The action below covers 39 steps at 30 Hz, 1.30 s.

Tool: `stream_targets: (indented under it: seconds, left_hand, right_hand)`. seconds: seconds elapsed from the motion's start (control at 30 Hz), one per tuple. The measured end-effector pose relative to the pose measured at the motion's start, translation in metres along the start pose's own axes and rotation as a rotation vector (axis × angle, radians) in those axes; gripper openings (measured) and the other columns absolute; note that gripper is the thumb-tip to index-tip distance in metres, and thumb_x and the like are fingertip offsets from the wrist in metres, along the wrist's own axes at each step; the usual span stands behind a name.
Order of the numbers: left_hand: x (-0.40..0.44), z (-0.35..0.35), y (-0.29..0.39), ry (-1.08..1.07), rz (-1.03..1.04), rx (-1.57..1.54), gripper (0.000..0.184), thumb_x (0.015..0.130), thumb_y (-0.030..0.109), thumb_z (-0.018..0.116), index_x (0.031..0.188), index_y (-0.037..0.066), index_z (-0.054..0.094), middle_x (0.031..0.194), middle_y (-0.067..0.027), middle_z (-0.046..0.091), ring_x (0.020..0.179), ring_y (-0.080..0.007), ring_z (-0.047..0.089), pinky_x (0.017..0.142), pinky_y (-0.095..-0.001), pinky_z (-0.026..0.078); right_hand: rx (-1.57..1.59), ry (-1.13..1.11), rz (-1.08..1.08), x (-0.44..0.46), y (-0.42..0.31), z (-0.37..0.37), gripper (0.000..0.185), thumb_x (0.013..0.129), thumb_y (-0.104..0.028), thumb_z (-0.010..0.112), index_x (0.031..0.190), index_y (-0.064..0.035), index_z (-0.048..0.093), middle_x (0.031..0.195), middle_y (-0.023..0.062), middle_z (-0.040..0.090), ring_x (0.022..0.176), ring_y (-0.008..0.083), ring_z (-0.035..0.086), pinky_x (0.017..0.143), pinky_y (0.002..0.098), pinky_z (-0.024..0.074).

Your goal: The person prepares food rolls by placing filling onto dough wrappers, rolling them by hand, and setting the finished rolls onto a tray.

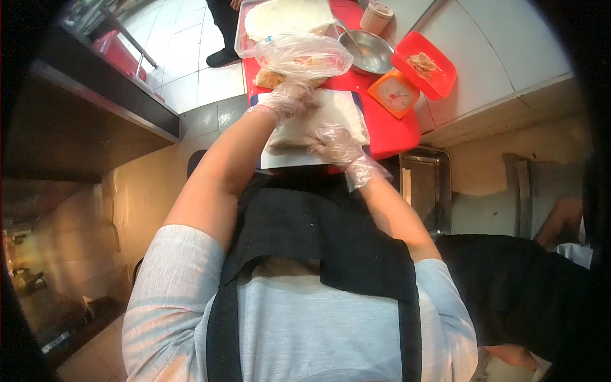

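Observation:
A flat white sheet [340,113], perhaps dough, lies on a board with dark edges on the red table [398,130]. My left hand [291,100], in a clear plastic glove, rests at the sheet's upper left part, beside yellowish-brown food [268,78]. Whether its fingers hold anything cannot be made out. My right hand [336,145], gloved too, touches the sheet's lower right part, with its fingers bent toward the left; their tips are too blurred to read. Just beyond the board lies a clear plastic bag [305,56] with something inside.
Behind the bag, a clear tub [244,44] holds more white sheets. A metal bowl [375,56] with a spoon, an orange scale [394,94], a red tray [441,67] with food and a lidded cup [376,17] stand right. People's parts show at top and lower right.

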State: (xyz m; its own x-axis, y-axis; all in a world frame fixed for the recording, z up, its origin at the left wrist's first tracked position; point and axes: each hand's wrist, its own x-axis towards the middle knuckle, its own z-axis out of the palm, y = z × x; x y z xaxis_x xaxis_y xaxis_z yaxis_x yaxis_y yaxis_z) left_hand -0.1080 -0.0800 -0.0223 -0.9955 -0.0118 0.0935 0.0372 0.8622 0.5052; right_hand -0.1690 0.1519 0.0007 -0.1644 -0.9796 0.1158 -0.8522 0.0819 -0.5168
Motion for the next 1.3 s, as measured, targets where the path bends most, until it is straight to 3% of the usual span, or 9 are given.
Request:
stream_targets:
  seconds: [0.17,0.23,0.43,0.63,0.77,0.97,1.07,1.17,1.3]
  left_hand:
    - [-0.003,-0.008,0.022,-0.106,-0.247,-0.023,0.023,0.086,0.028,0.07,0.108,0.022,0.076,0.102,-0.0083,0.067,0.102,-0.0264,0.063,0.092,-0.0369,0.049]
    - [-0.005,-0.006,0.02,-0.107,-0.231,0.002,0.022,0.086,0.028,0.069,0.107,0.021,0.076,0.103,-0.0085,0.068,0.102,-0.0264,0.063,0.092,-0.0364,0.049]
    - [0.001,0.01,0.002,-0.049,-0.066,0.217,0.024,0.082,0.025,0.069,0.104,0.019,0.076,0.104,-0.0092,0.069,0.101,-0.0277,0.064,0.091,-0.0371,0.049]
    - [-0.001,0.026,-0.009,0.095,-0.144,-0.011,0.024,0.08,0.026,0.072,0.098,0.01,0.073,0.104,-0.0138,0.068,0.099,-0.0321,0.063,0.09,-0.041,0.049]
    - [-0.008,0.022,-0.004,0.196,-0.188,-0.226,0.022,0.084,0.026,0.072,0.098,0.009,0.073,0.102,-0.0152,0.067,0.1,-0.0338,0.063,0.09,-0.0421,0.049]
    - [-0.004,0.022,-0.013,0.14,0.009,-0.042,0.022,0.087,0.025,0.07,0.102,0.009,0.072,0.103,-0.0156,0.067,0.101,-0.0338,0.062,0.09,-0.0412,0.048]
    - [-0.009,0.003,0.016,0.084,-0.282,-0.287,0.024,0.085,0.024,0.071,0.103,0.009,0.072,0.103,-0.0154,0.067,0.102,-0.0347,0.062,0.092,-0.0417,0.048]
    - [-0.005,0.018,-0.005,0.152,-0.079,-0.004,0.022,0.084,0.023,0.071,0.099,0.007,0.072,0.099,-0.0144,0.068,0.099,-0.0344,0.063,0.089,-0.0419,0.049]
    - [-0.004,0.011,0.006,0.192,-0.12,-0.096,0.023,0.081,0.019,0.073,0.101,0.007,0.072,0.098,-0.014,0.068,0.099,-0.0333,0.064,0.09,-0.0412,0.05]
  right_hand:
    - [-0.081,0.077,-0.178,-0.001,0.013,0.014,0.023,0.081,-0.028,0.075,0.09,-0.0071,0.072,0.083,0.016,0.067,0.082,0.035,0.064,0.076,0.0464,0.0499]
    - [-0.119,-0.098,-0.106,0.009,0.005,0.0,0.024,0.081,-0.027,0.075,0.093,-0.0072,0.072,0.085,0.0167,0.068,0.083,0.0352,0.065,0.077,0.0455,0.0509]
    - [0.051,0.047,-0.075,0.016,-0.014,0.017,0.021,0.082,-0.022,0.071,0.095,-0.0055,0.072,0.087,0.0177,0.07,0.083,0.0364,0.067,0.076,0.0438,0.0521]
    - [0.0,-0.28,0.085,0.039,-0.048,-0.014,0.025,0.077,-0.016,0.073,0.099,-0.0036,0.071,0.096,0.0201,0.069,0.093,0.0382,0.066,0.082,0.0449,0.0511]
    - [0.05,-0.004,-0.088,0.032,-0.02,0.042,0.029,0.076,-0.014,0.074,0.103,-0.0047,0.069,0.104,0.0195,0.068,0.103,0.0392,0.064,0.092,0.0463,0.0502]
    - [-0.108,-0.203,0.002,0.046,-0.045,0.021,0.019,0.079,-0.016,0.073,0.096,-0.0069,0.072,0.101,0.0183,0.069,0.1,0.0378,0.065,0.089,0.0468,0.0509]
    - [-0.074,-0.069,0.036,0.038,-0.059,0.042,0.022,0.08,-0.023,0.075,0.094,-0.0078,0.073,0.098,0.0182,0.069,0.097,0.0374,0.066,0.087,0.0462,0.0518]
    - [0.249,-0.093,0.026,0.04,-0.048,0.045,0.02,0.084,-0.025,0.069,0.095,-0.0084,0.073,0.096,0.0186,0.07,0.093,0.0382,0.067,0.084,0.0472,0.0529]
    - [-0.05,0.007,-0.096,0.041,-0.059,0.049,0.02,0.088,-0.022,0.064,0.1,-0.0088,0.072,0.098,0.0188,0.07,0.094,0.0387,0.067,0.085,0.0474,0.053]
